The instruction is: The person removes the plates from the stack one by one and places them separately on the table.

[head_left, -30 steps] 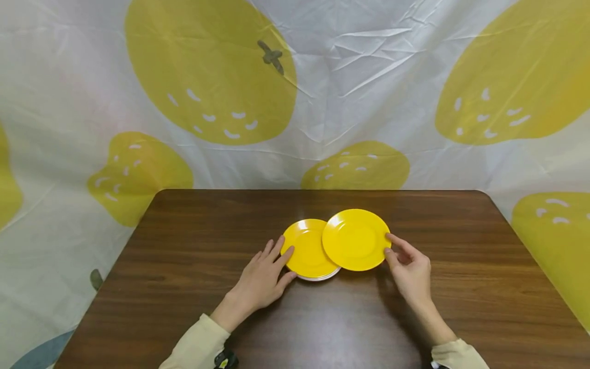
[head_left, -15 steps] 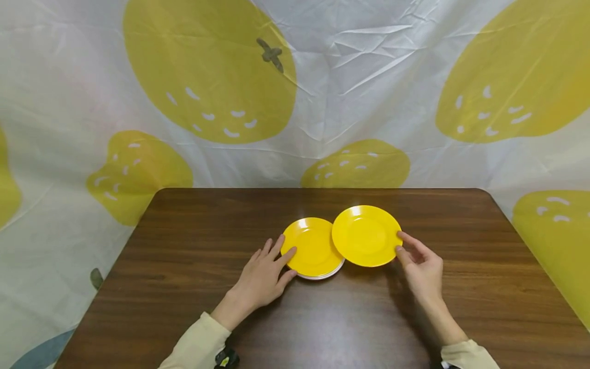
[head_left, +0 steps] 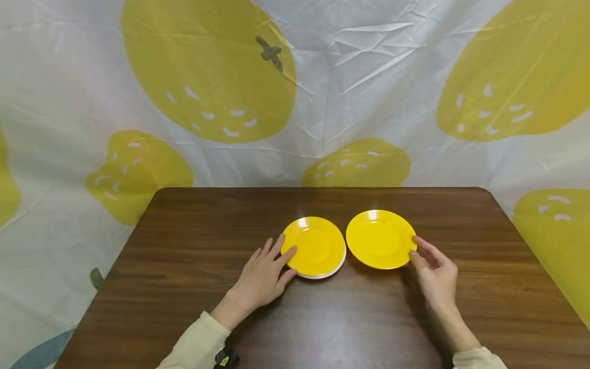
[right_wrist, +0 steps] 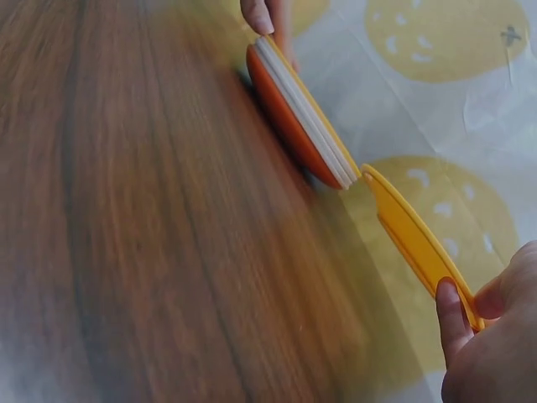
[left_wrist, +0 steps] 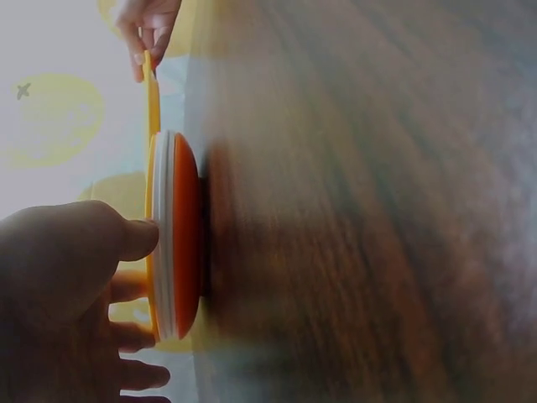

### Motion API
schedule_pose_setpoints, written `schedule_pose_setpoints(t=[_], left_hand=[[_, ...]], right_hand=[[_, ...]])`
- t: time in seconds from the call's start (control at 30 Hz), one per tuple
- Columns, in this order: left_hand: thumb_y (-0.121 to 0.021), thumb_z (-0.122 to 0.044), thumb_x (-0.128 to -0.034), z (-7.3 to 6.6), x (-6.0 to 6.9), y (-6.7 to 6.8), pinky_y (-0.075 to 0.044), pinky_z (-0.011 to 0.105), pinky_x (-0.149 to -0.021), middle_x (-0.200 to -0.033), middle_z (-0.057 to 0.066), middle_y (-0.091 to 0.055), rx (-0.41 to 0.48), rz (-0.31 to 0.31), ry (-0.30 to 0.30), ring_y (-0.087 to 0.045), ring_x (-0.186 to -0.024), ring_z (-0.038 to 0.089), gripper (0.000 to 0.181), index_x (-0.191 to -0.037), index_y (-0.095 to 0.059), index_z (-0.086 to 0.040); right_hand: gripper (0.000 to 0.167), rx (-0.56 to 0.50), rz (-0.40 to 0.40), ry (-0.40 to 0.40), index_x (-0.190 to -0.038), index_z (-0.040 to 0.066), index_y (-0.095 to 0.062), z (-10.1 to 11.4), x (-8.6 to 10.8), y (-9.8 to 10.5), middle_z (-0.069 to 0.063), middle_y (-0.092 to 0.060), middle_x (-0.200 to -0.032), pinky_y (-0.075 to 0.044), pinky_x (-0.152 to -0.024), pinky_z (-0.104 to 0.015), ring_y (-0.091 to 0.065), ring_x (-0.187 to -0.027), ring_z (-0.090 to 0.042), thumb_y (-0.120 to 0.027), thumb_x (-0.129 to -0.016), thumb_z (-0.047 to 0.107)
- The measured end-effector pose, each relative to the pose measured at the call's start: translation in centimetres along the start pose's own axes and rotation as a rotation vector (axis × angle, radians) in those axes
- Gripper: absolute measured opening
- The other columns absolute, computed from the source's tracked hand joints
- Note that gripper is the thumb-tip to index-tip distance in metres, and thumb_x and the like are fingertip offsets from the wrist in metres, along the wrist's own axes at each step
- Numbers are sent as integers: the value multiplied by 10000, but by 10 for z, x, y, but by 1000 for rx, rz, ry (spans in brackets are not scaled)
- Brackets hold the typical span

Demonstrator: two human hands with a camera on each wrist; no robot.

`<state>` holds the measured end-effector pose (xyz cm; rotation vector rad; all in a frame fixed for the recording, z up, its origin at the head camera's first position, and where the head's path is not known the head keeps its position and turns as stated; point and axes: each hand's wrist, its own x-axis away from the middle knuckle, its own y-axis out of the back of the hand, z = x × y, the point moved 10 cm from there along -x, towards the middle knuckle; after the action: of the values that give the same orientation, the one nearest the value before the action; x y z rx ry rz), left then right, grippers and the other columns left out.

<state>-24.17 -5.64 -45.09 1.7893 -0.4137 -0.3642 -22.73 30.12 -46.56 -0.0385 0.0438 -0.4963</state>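
Observation:
A stack of plates sits on the table, its top yellow plate facing up. White rims show below that plate, and an orange bottom piece lies lowest. My left hand rests against the stack's left edge, fingers extended, the index fingertip over the yellow rim and the thumb touching the near edge. To the right, my right hand pinches the right rim of a second yellow plate between thumb and fingers. This plate is held above the table, just apart from the stack in the head view.
The brown wooden table runs under both hands, its far edge behind the plates. A white cloth printed with yellow fruit hangs behind and beside the table.
My right hand has moved to the right with its yellow plate, which overlapped the stack before and now stands apart from it in the head view. The left hand stays at the stack.

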Motion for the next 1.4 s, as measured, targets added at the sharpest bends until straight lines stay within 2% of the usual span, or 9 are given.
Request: schedule_pose_setpoints(t=[0.2,0.6,0.8,0.97,1.17,1.4], left_hand=[[-498,-463,-1048,1,0,-1,-352,623,-1156,-1658,166,-281,-3,2,7,-326,-1485,459,562,-1539,-459,-191],[-502,-459,-1047,2,-1,-4,-358,617,-1155,-1666,163,-263,8,1,8,-332,-1485,454,567,-1545,-448,-194],[-497,-465,-1048,2,0,-5,-364,624,-1147,-1669,167,-252,15,3,6,-333,-1482,461,575,-1551,-438,-192],[-507,-460,-1046,3,1,-7,-359,627,-1149,-1674,161,-240,31,12,13,-324,-1484,468,581,-1558,-424,-199],[-508,-471,-1043,4,2,-8,-354,624,-1154,-1681,148,-226,40,11,19,-323,-1486,462,592,-1565,-412,-210],[-508,-478,-1041,4,3,-9,-359,629,-1148,-1682,148,-222,57,0,11,-323,-1485,466,598,-1565,-412,-207]], right_hand=[[387,10,0,-20,-1294,-123,-618,-6,0,5,174,-732,-993,-576,-670,-150,-696,-840,13,-666,-915,-68],[418,53,77,-86,-1344,-112,-575,-17,2,7,184,-720,-1014,-589,-682,-176,-698,-881,22,-650,-940,-31],[431,234,122,-85,-1371,-76,-566,-19,2,9,239,-670,-1005,-580,-708,-151,-669,-864,84,-645,-954,3],[412,373,90,-52,-1341,-20,-624,-20,2,13,283,-653,-959,-534,-707,-88,-622,-811,131,-674,-934,16],[407,426,68,-18,-1315,-2,-654,-19,3,15,353,-623,-913,-494,-681,-68,-592,-811,146,-691,-910,11],[385,431,43,-20,-1300,-3,-656,-12,-1,14,248,-650,-785,-479,-583,-126,-598,-755,94,-668,-916,29]])
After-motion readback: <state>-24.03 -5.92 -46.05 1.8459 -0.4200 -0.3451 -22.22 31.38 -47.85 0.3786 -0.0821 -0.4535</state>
